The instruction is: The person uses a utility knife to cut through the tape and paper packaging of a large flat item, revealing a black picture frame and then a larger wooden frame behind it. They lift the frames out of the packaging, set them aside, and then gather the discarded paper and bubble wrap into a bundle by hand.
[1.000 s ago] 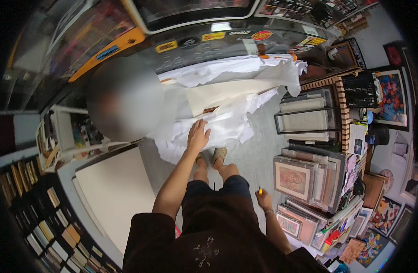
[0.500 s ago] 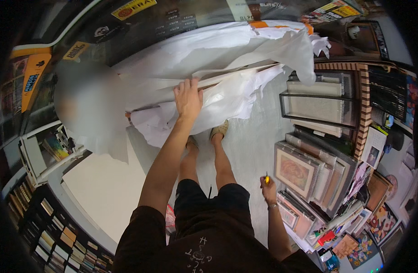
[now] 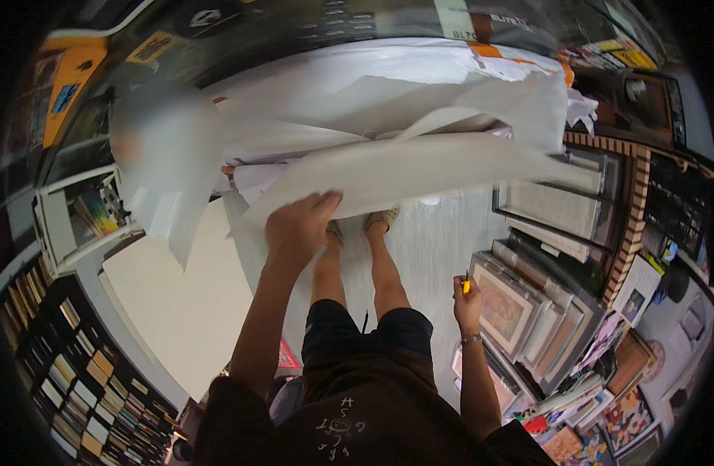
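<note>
Head view: a large white sheet (image 3: 403, 172) stretches across in front of me, between my feet and a heap of crumpled white paper (image 3: 310, 74). Its near edge is curved and its right end reaches over the framed pieces on that side. My left hand (image 3: 296, 227) is at the sheet's near edge toward its left end, fingers curled; the hand is blurred, so I cannot tell whether they pinch the paper. My right hand (image 3: 467, 304) is well apart from the sheet, low on my right, closed around a slim yellow tool (image 3: 466, 286) with a dark tip pointing up. A bracelet (image 3: 471, 339) circles that wrist.

Orange patches (image 3: 487, 51) show at the far right of the heap. My light-coloured shoes (image 3: 382, 218) stand on the grey floor (image 3: 427, 256) just below the sheet's edge. To my right, framed pictures (image 3: 506, 307) lean in rows. To my left lies a big cream board (image 3: 182, 303), and beyond it a black rack (image 3: 42, 353) is filled with small pale and brown pieces.
</note>
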Motion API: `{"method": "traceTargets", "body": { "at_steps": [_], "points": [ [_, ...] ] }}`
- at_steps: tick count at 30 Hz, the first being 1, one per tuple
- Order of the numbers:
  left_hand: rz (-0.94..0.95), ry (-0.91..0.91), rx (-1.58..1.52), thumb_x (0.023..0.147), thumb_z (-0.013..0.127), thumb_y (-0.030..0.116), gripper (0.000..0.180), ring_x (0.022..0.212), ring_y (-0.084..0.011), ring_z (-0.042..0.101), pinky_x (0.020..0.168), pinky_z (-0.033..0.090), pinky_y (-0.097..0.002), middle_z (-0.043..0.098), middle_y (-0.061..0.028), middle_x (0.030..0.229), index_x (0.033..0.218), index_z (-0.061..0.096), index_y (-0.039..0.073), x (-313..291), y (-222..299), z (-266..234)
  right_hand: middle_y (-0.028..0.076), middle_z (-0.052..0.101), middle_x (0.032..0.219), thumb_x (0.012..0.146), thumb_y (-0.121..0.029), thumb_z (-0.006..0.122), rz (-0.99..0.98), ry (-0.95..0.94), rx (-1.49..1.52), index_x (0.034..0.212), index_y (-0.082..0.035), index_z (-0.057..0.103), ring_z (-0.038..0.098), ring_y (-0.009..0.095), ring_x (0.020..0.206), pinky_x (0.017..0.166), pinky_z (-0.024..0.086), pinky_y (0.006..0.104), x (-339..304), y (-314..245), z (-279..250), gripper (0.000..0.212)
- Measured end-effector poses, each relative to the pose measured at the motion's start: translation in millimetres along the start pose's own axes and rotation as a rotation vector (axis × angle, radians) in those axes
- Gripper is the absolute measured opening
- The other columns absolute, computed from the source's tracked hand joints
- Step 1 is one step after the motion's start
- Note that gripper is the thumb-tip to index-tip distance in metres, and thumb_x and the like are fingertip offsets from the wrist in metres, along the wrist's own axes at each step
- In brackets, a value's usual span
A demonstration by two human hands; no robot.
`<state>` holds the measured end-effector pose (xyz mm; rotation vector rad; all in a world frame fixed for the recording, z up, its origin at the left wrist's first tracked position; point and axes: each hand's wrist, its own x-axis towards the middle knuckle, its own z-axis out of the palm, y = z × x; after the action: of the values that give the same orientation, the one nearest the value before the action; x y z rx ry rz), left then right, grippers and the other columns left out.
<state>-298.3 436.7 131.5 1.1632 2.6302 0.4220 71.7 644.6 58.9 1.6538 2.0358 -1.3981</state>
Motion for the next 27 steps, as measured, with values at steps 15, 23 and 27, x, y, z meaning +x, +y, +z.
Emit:
{"method": "traceTargets", "body": {
  "at_steps": [15, 23, 27],
  "points": [
    [-0.920, 0.121, -0.027, 0.081, 0.063, 0.001, 0.038, 0.105, -0.0311, 0.073, 0.094, 0.056, -0.0409, 0.076, -0.0121, 0.110, 0.112, 0.078, 0.014, -399, -34, -204, -0.003, 0.056, 0.067, 0.104, -0.025, 0.061, -0.070, -0.197, 0.300, 0.102, -0.007, 0.066, 0.046, 0.003, 0.049, 0.043, 0.036, 0.0216, 17, -45, 68, 0.019],
    [-1.349, 0.189, 0.020, 0.092, 0.068, 0.007, 0.022, 0.097, -0.0331, 0.074, 0.080, 0.057, -0.0403, 0.076, -0.0174, 0.104, 0.112, 0.076, 0.008, -613, -143, -133, -0.002, 0.057, 0.068, 0.104, -0.026, 0.062, -0.040, -0.330, -0.129, 0.102, -0.005, 0.067, 0.048, 0.007, 0.053, 0.047, 0.039, 0.0245, -58, -62, 187, 0.022],
    [-1.291, 0.273, 0.108, 0.100, 0.061, 0.031, 0.032, 0.086, -0.0379, 0.073, 0.075, 0.057, -0.0453, 0.075, -0.0197, 0.098, 0.115, 0.075, 0.005, -693, -230, -64, -0.001, 0.057, 0.072, 0.102, -0.021, 0.064, -0.092, -0.439, -0.158, 0.099, -0.001, 0.066, 0.053, 0.008, 0.065, 0.060, 0.046, 0.0268, -103, -58, 250, 0.021]
  ]
}}
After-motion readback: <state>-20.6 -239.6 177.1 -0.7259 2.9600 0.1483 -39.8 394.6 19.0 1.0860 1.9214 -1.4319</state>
